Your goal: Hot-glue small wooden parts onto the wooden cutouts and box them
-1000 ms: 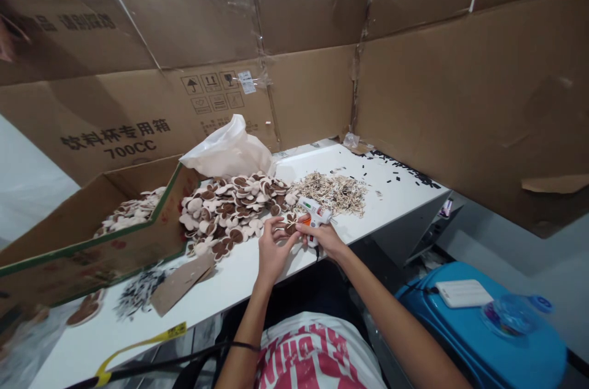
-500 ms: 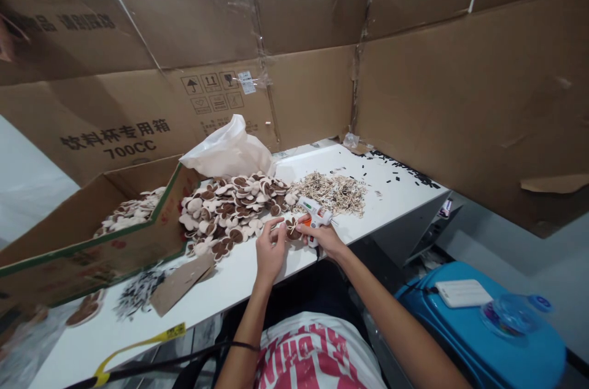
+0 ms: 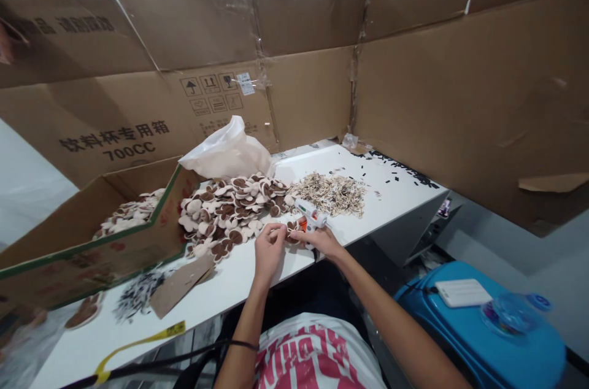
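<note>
A white glue gun (image 3: 311,213) with an orange part sits in my right hand (image 3: 326,240), which is closed around it. Its nozzle points right, over the table. Thumb and fingers of the same hand also touch a small brown fuzzy felt piece (image 3: 291,231) with a pale edge. My left hand (image 3: 270,249) is closed in a pinch at the left side of that piece. Its fingertips hide part of the felt. Just beyond my hands lie a heap of brown and cream felt pieces (image 3: 234,199) and a pile of thin cream cord bits (image 3: 332,191).
An open cardboard box (image 3: 138,248) of felt pieces stands left. Cardboard panels (image 3: 308,94) wall off the back and right. Beside the box lie a flat cardboard scrap (image 3: 180,286) and dark scraps (image 3: 138,296). A blue stool (image 3: 464,334) holds a bottle and a white power bank.
My left fingers have closed together and lowered onto the felt piece's left side. The glue gun has shifted slightly left and down with my right hand.
</note>
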Demonstrator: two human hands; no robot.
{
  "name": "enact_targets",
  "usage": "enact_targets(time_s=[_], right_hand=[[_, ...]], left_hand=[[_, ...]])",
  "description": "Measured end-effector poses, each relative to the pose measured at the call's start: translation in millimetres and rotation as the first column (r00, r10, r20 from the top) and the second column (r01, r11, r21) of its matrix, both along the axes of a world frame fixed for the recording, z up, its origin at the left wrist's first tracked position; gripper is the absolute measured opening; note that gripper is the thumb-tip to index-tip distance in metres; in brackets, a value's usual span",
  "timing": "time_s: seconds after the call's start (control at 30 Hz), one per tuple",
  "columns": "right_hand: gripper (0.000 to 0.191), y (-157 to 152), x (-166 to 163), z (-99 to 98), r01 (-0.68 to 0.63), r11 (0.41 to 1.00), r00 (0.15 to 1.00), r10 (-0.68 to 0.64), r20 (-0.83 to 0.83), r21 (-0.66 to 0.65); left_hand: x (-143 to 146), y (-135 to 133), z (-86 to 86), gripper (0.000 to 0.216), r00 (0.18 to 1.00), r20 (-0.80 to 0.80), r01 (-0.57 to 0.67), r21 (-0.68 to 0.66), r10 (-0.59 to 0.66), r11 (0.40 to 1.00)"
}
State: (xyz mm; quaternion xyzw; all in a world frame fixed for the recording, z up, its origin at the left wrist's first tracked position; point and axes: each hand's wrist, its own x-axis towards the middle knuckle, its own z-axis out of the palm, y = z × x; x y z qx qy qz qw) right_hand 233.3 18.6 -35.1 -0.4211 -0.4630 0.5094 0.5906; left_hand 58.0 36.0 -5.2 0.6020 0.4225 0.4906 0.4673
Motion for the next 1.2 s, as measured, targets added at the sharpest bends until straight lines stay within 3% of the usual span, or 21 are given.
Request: enact_targets(time_s=[0.17,0.33,0.47,0.63,0.83,1.0,1.2], right_hand=[[0.043,1.3,-0.4,-2.5,-0.025,1.000,1.000,0.025,-0.011,0.002],[0.045,-1.4,1.1,-1.7,0.012,1.000,1.000,-0.013,-0.027,-0.017],[0.047,-4.1,1.5,1.3,-0.014,1.000,0.999,0.013,-0.033,-0.024],[0.044,-4.0,-0.3,5.3,-0.037,0.999,0.998,0.036,-0.042,-0.017],[0.042,-2.1,1.5,3.9,-0.088,0.995,0.996,0.086,0.027,0.045],[0.043,-3.2,2.4,4.5,-0.123,0.992,0.991,0.121,0.056,0.039],[0.049,-1.5,1.9,0.2,-0.056,0.998,0.996,0.057,0.070,-0.011]], left_hand=[[-0.8,4.5,-4.6,0.037,0.999,0.035,-0.037,0.028,0.036,0.999],[-2.7,8.4,-8.2,0.040,0.968,0.165,-0.200,0.045,0.190,0.979],[-3.6,5.7,-7.3,0.052,0.954,0.091,-0.293,0.069,0.287,0.954],[-1.7,3.1,-5.3,0.036,0.968,0.025,-0.248,0.201,0.248,0.948],[1.1,-1.7,-3.7,0.033,0.988,-0.153,0.034,0.206,-0.002,0.978],[0.9,-0.6,-6.0,0.032,0.989,-0.143,0.062,0.183,-0.036,0.981],[1.3,1.8,-7.4,0.033,0.999,-0.044,0.018,0.122,-0.013,0.992]])
